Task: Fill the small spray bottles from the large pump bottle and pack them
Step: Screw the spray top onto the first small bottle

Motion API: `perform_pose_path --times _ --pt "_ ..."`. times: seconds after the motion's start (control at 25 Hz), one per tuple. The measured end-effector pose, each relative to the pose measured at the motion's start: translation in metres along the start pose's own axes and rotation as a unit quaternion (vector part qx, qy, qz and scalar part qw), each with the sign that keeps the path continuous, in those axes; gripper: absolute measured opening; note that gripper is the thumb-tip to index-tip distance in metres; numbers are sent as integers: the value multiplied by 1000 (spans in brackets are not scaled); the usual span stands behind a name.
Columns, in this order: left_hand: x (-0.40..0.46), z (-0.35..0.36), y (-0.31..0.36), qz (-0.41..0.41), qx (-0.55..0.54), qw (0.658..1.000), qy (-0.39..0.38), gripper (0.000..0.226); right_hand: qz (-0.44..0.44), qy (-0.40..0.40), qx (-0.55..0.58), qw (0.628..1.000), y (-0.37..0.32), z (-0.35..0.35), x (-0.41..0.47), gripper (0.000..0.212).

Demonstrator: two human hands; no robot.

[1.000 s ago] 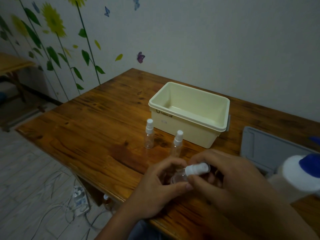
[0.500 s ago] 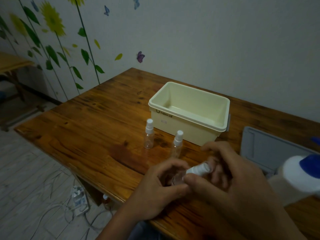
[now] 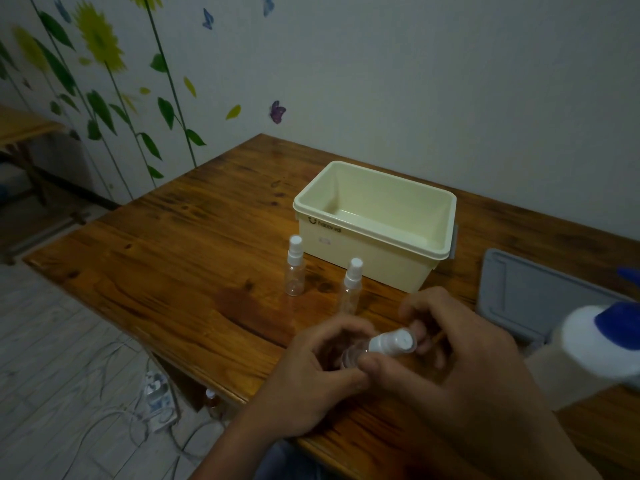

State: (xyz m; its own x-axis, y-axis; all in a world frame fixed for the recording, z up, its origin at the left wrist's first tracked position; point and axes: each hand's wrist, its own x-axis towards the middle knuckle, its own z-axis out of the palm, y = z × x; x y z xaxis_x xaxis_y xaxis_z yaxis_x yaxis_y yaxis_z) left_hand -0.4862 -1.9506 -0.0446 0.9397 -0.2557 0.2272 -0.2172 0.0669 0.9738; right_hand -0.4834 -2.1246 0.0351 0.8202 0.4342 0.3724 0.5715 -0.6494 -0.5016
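My left hand (image 3: 311, 372) grips the clear body of a small spray bottle (image 3: 349, 356), tilted with its top toward the right. My right hand (image 3: 446, 362) pinches that bottle's white spray cap (image 3: 393, 342) between thumb and fingers. Two more small clear spray bottles with white caps stand upright on the table, one (image 3: 295, 268) at the left and one (image 3: 350, 287) just behind my hands. The large white pump bottle (image 3: 588, 362) with a blue pump head stands close at the right edge, blurred. A cream plastic box (image 3: 367, 251) sits open behind the bottles.
A grey lid (image 3: 533, 296) lies flat on the wooden table (image 3: 166, 268) at the right, behind the pump bottle. The table's near edge runs just below my hands. Cables and a power strip (image 3: 157, 400) lie on the floor at the left.
My right hand's fingers have shifted round the white cap, and the cap end now sits a little further right. The left hand holds the bottle in nearly the same place.
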Motion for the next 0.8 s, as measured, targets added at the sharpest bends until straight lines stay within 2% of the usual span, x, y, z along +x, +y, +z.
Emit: perform_pose_path --times 0.12,0.24,0.36,0.52,0.64,0.8 --pt "1 1 1 11 -21 1000 -5 26 -27 -32 60 997 2 -7 -3 37" --pt "1 2 0 7 -28 1000 -9 26 -57 -35 43 997 4 -8 -6 24" --pt "1 2 2 0 -21 1000 -16 25 -31 -18 43 998 6 -1 -3 15" --pt "0 2 0 -3 4 1000 1 28 -8 11 5 1000 8 8 -1 36" --pt "1 2 1 6 -4 1000 3 25 -6 -6 78 997 4 1 -4 34" --pt "2 3 2 10 -18 1000 -12 24 -24 -18 60 998 7 1 -6 18"
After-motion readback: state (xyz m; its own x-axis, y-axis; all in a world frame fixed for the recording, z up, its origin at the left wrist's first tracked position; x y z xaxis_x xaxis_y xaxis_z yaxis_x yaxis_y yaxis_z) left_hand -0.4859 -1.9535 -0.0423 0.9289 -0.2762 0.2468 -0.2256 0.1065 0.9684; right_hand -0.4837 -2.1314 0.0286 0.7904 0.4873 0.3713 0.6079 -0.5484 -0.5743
